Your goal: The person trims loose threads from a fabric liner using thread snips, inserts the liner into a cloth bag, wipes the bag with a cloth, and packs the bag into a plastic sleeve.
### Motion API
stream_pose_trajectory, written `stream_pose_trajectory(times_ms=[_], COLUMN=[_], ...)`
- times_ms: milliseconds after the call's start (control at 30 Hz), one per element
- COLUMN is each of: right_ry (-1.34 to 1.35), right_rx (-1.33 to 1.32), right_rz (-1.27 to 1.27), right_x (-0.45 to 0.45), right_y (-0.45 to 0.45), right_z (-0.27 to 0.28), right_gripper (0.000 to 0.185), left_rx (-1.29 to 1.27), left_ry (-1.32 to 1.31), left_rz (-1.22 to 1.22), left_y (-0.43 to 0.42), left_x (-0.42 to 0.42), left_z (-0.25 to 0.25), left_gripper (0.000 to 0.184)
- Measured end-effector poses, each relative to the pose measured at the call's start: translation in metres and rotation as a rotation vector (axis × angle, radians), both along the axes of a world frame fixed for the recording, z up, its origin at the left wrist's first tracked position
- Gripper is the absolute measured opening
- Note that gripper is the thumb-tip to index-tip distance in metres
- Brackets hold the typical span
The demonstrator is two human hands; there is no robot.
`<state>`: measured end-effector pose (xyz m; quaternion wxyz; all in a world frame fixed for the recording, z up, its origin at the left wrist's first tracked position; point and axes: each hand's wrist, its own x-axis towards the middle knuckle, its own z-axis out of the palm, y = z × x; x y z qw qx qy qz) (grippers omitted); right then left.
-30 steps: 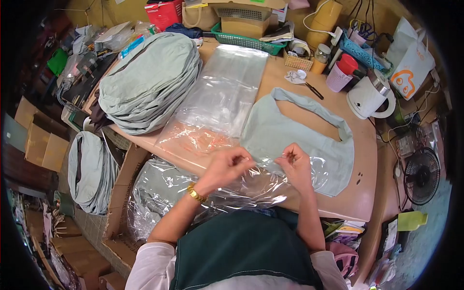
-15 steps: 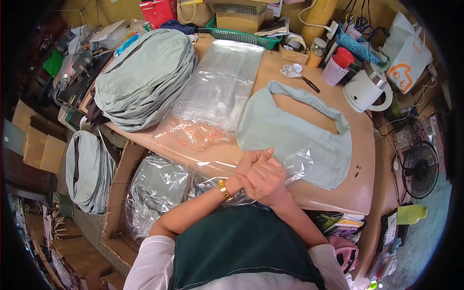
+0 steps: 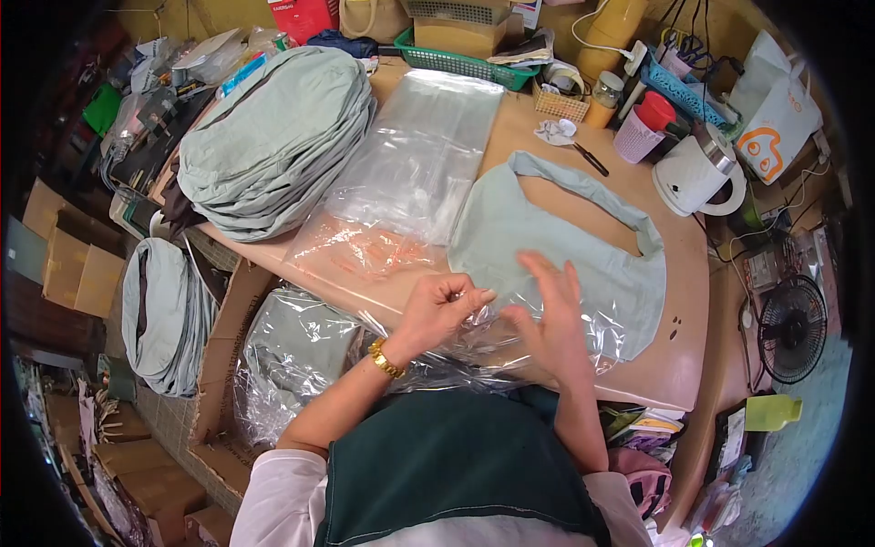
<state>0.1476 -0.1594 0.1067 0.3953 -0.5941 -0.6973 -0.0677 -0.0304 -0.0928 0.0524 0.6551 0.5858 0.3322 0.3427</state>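
Note:
My left hand [image 3: 437, 314], with a gold band on its wrist, is closed in a pinch on a clear plastic bag [image 3: 492, 351] at the table's near edge. Just right of it, my right hand [image 3: 554, 319] is raised over the plastic with its fingers apart, slightly blurred. Part of the bag lies over the lower edge of a pale grey-green cloth bag [image 3: 583, 264], which is spread flat with its strap loop toward the back. To the left lies a stack of clear plastic bags [image 3: 410, 164] with orange print near its front end.
A tall pile of grey-green cloth bags [image 3: 273, 146] stands at the table's left. Below it, a cardboard box [image 3: 219, 351] holds plastic-wrapped cloth [image 3: 305, 342]. A white kettle [image 3: 697, 173], a pink basket [image 3: 635, 137] and a black-handled tool [image 3: 592, 161] are at the back right.
My hands were pressed together and have now separated, the left moving slightly left and the right moving right with its fingers opening. The clear plastic has spread between and beneath them.

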Motion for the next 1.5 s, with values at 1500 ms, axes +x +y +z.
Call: stream_pose_trajectory(times_ms=[1500], right_ry=[1.076], right_rx=[-0.655], right_rz=[0.565], right_x=[0.075], right_y=[-0.039], right_z=[-0.004], right_gripper=[0.009], left_rx=[-0.239], left_ry=[-0.49], left_rz=[-0.422], left_y=[0.054], left_x=[-0.045], left_z=[0.081], left_gripper=[0.019])
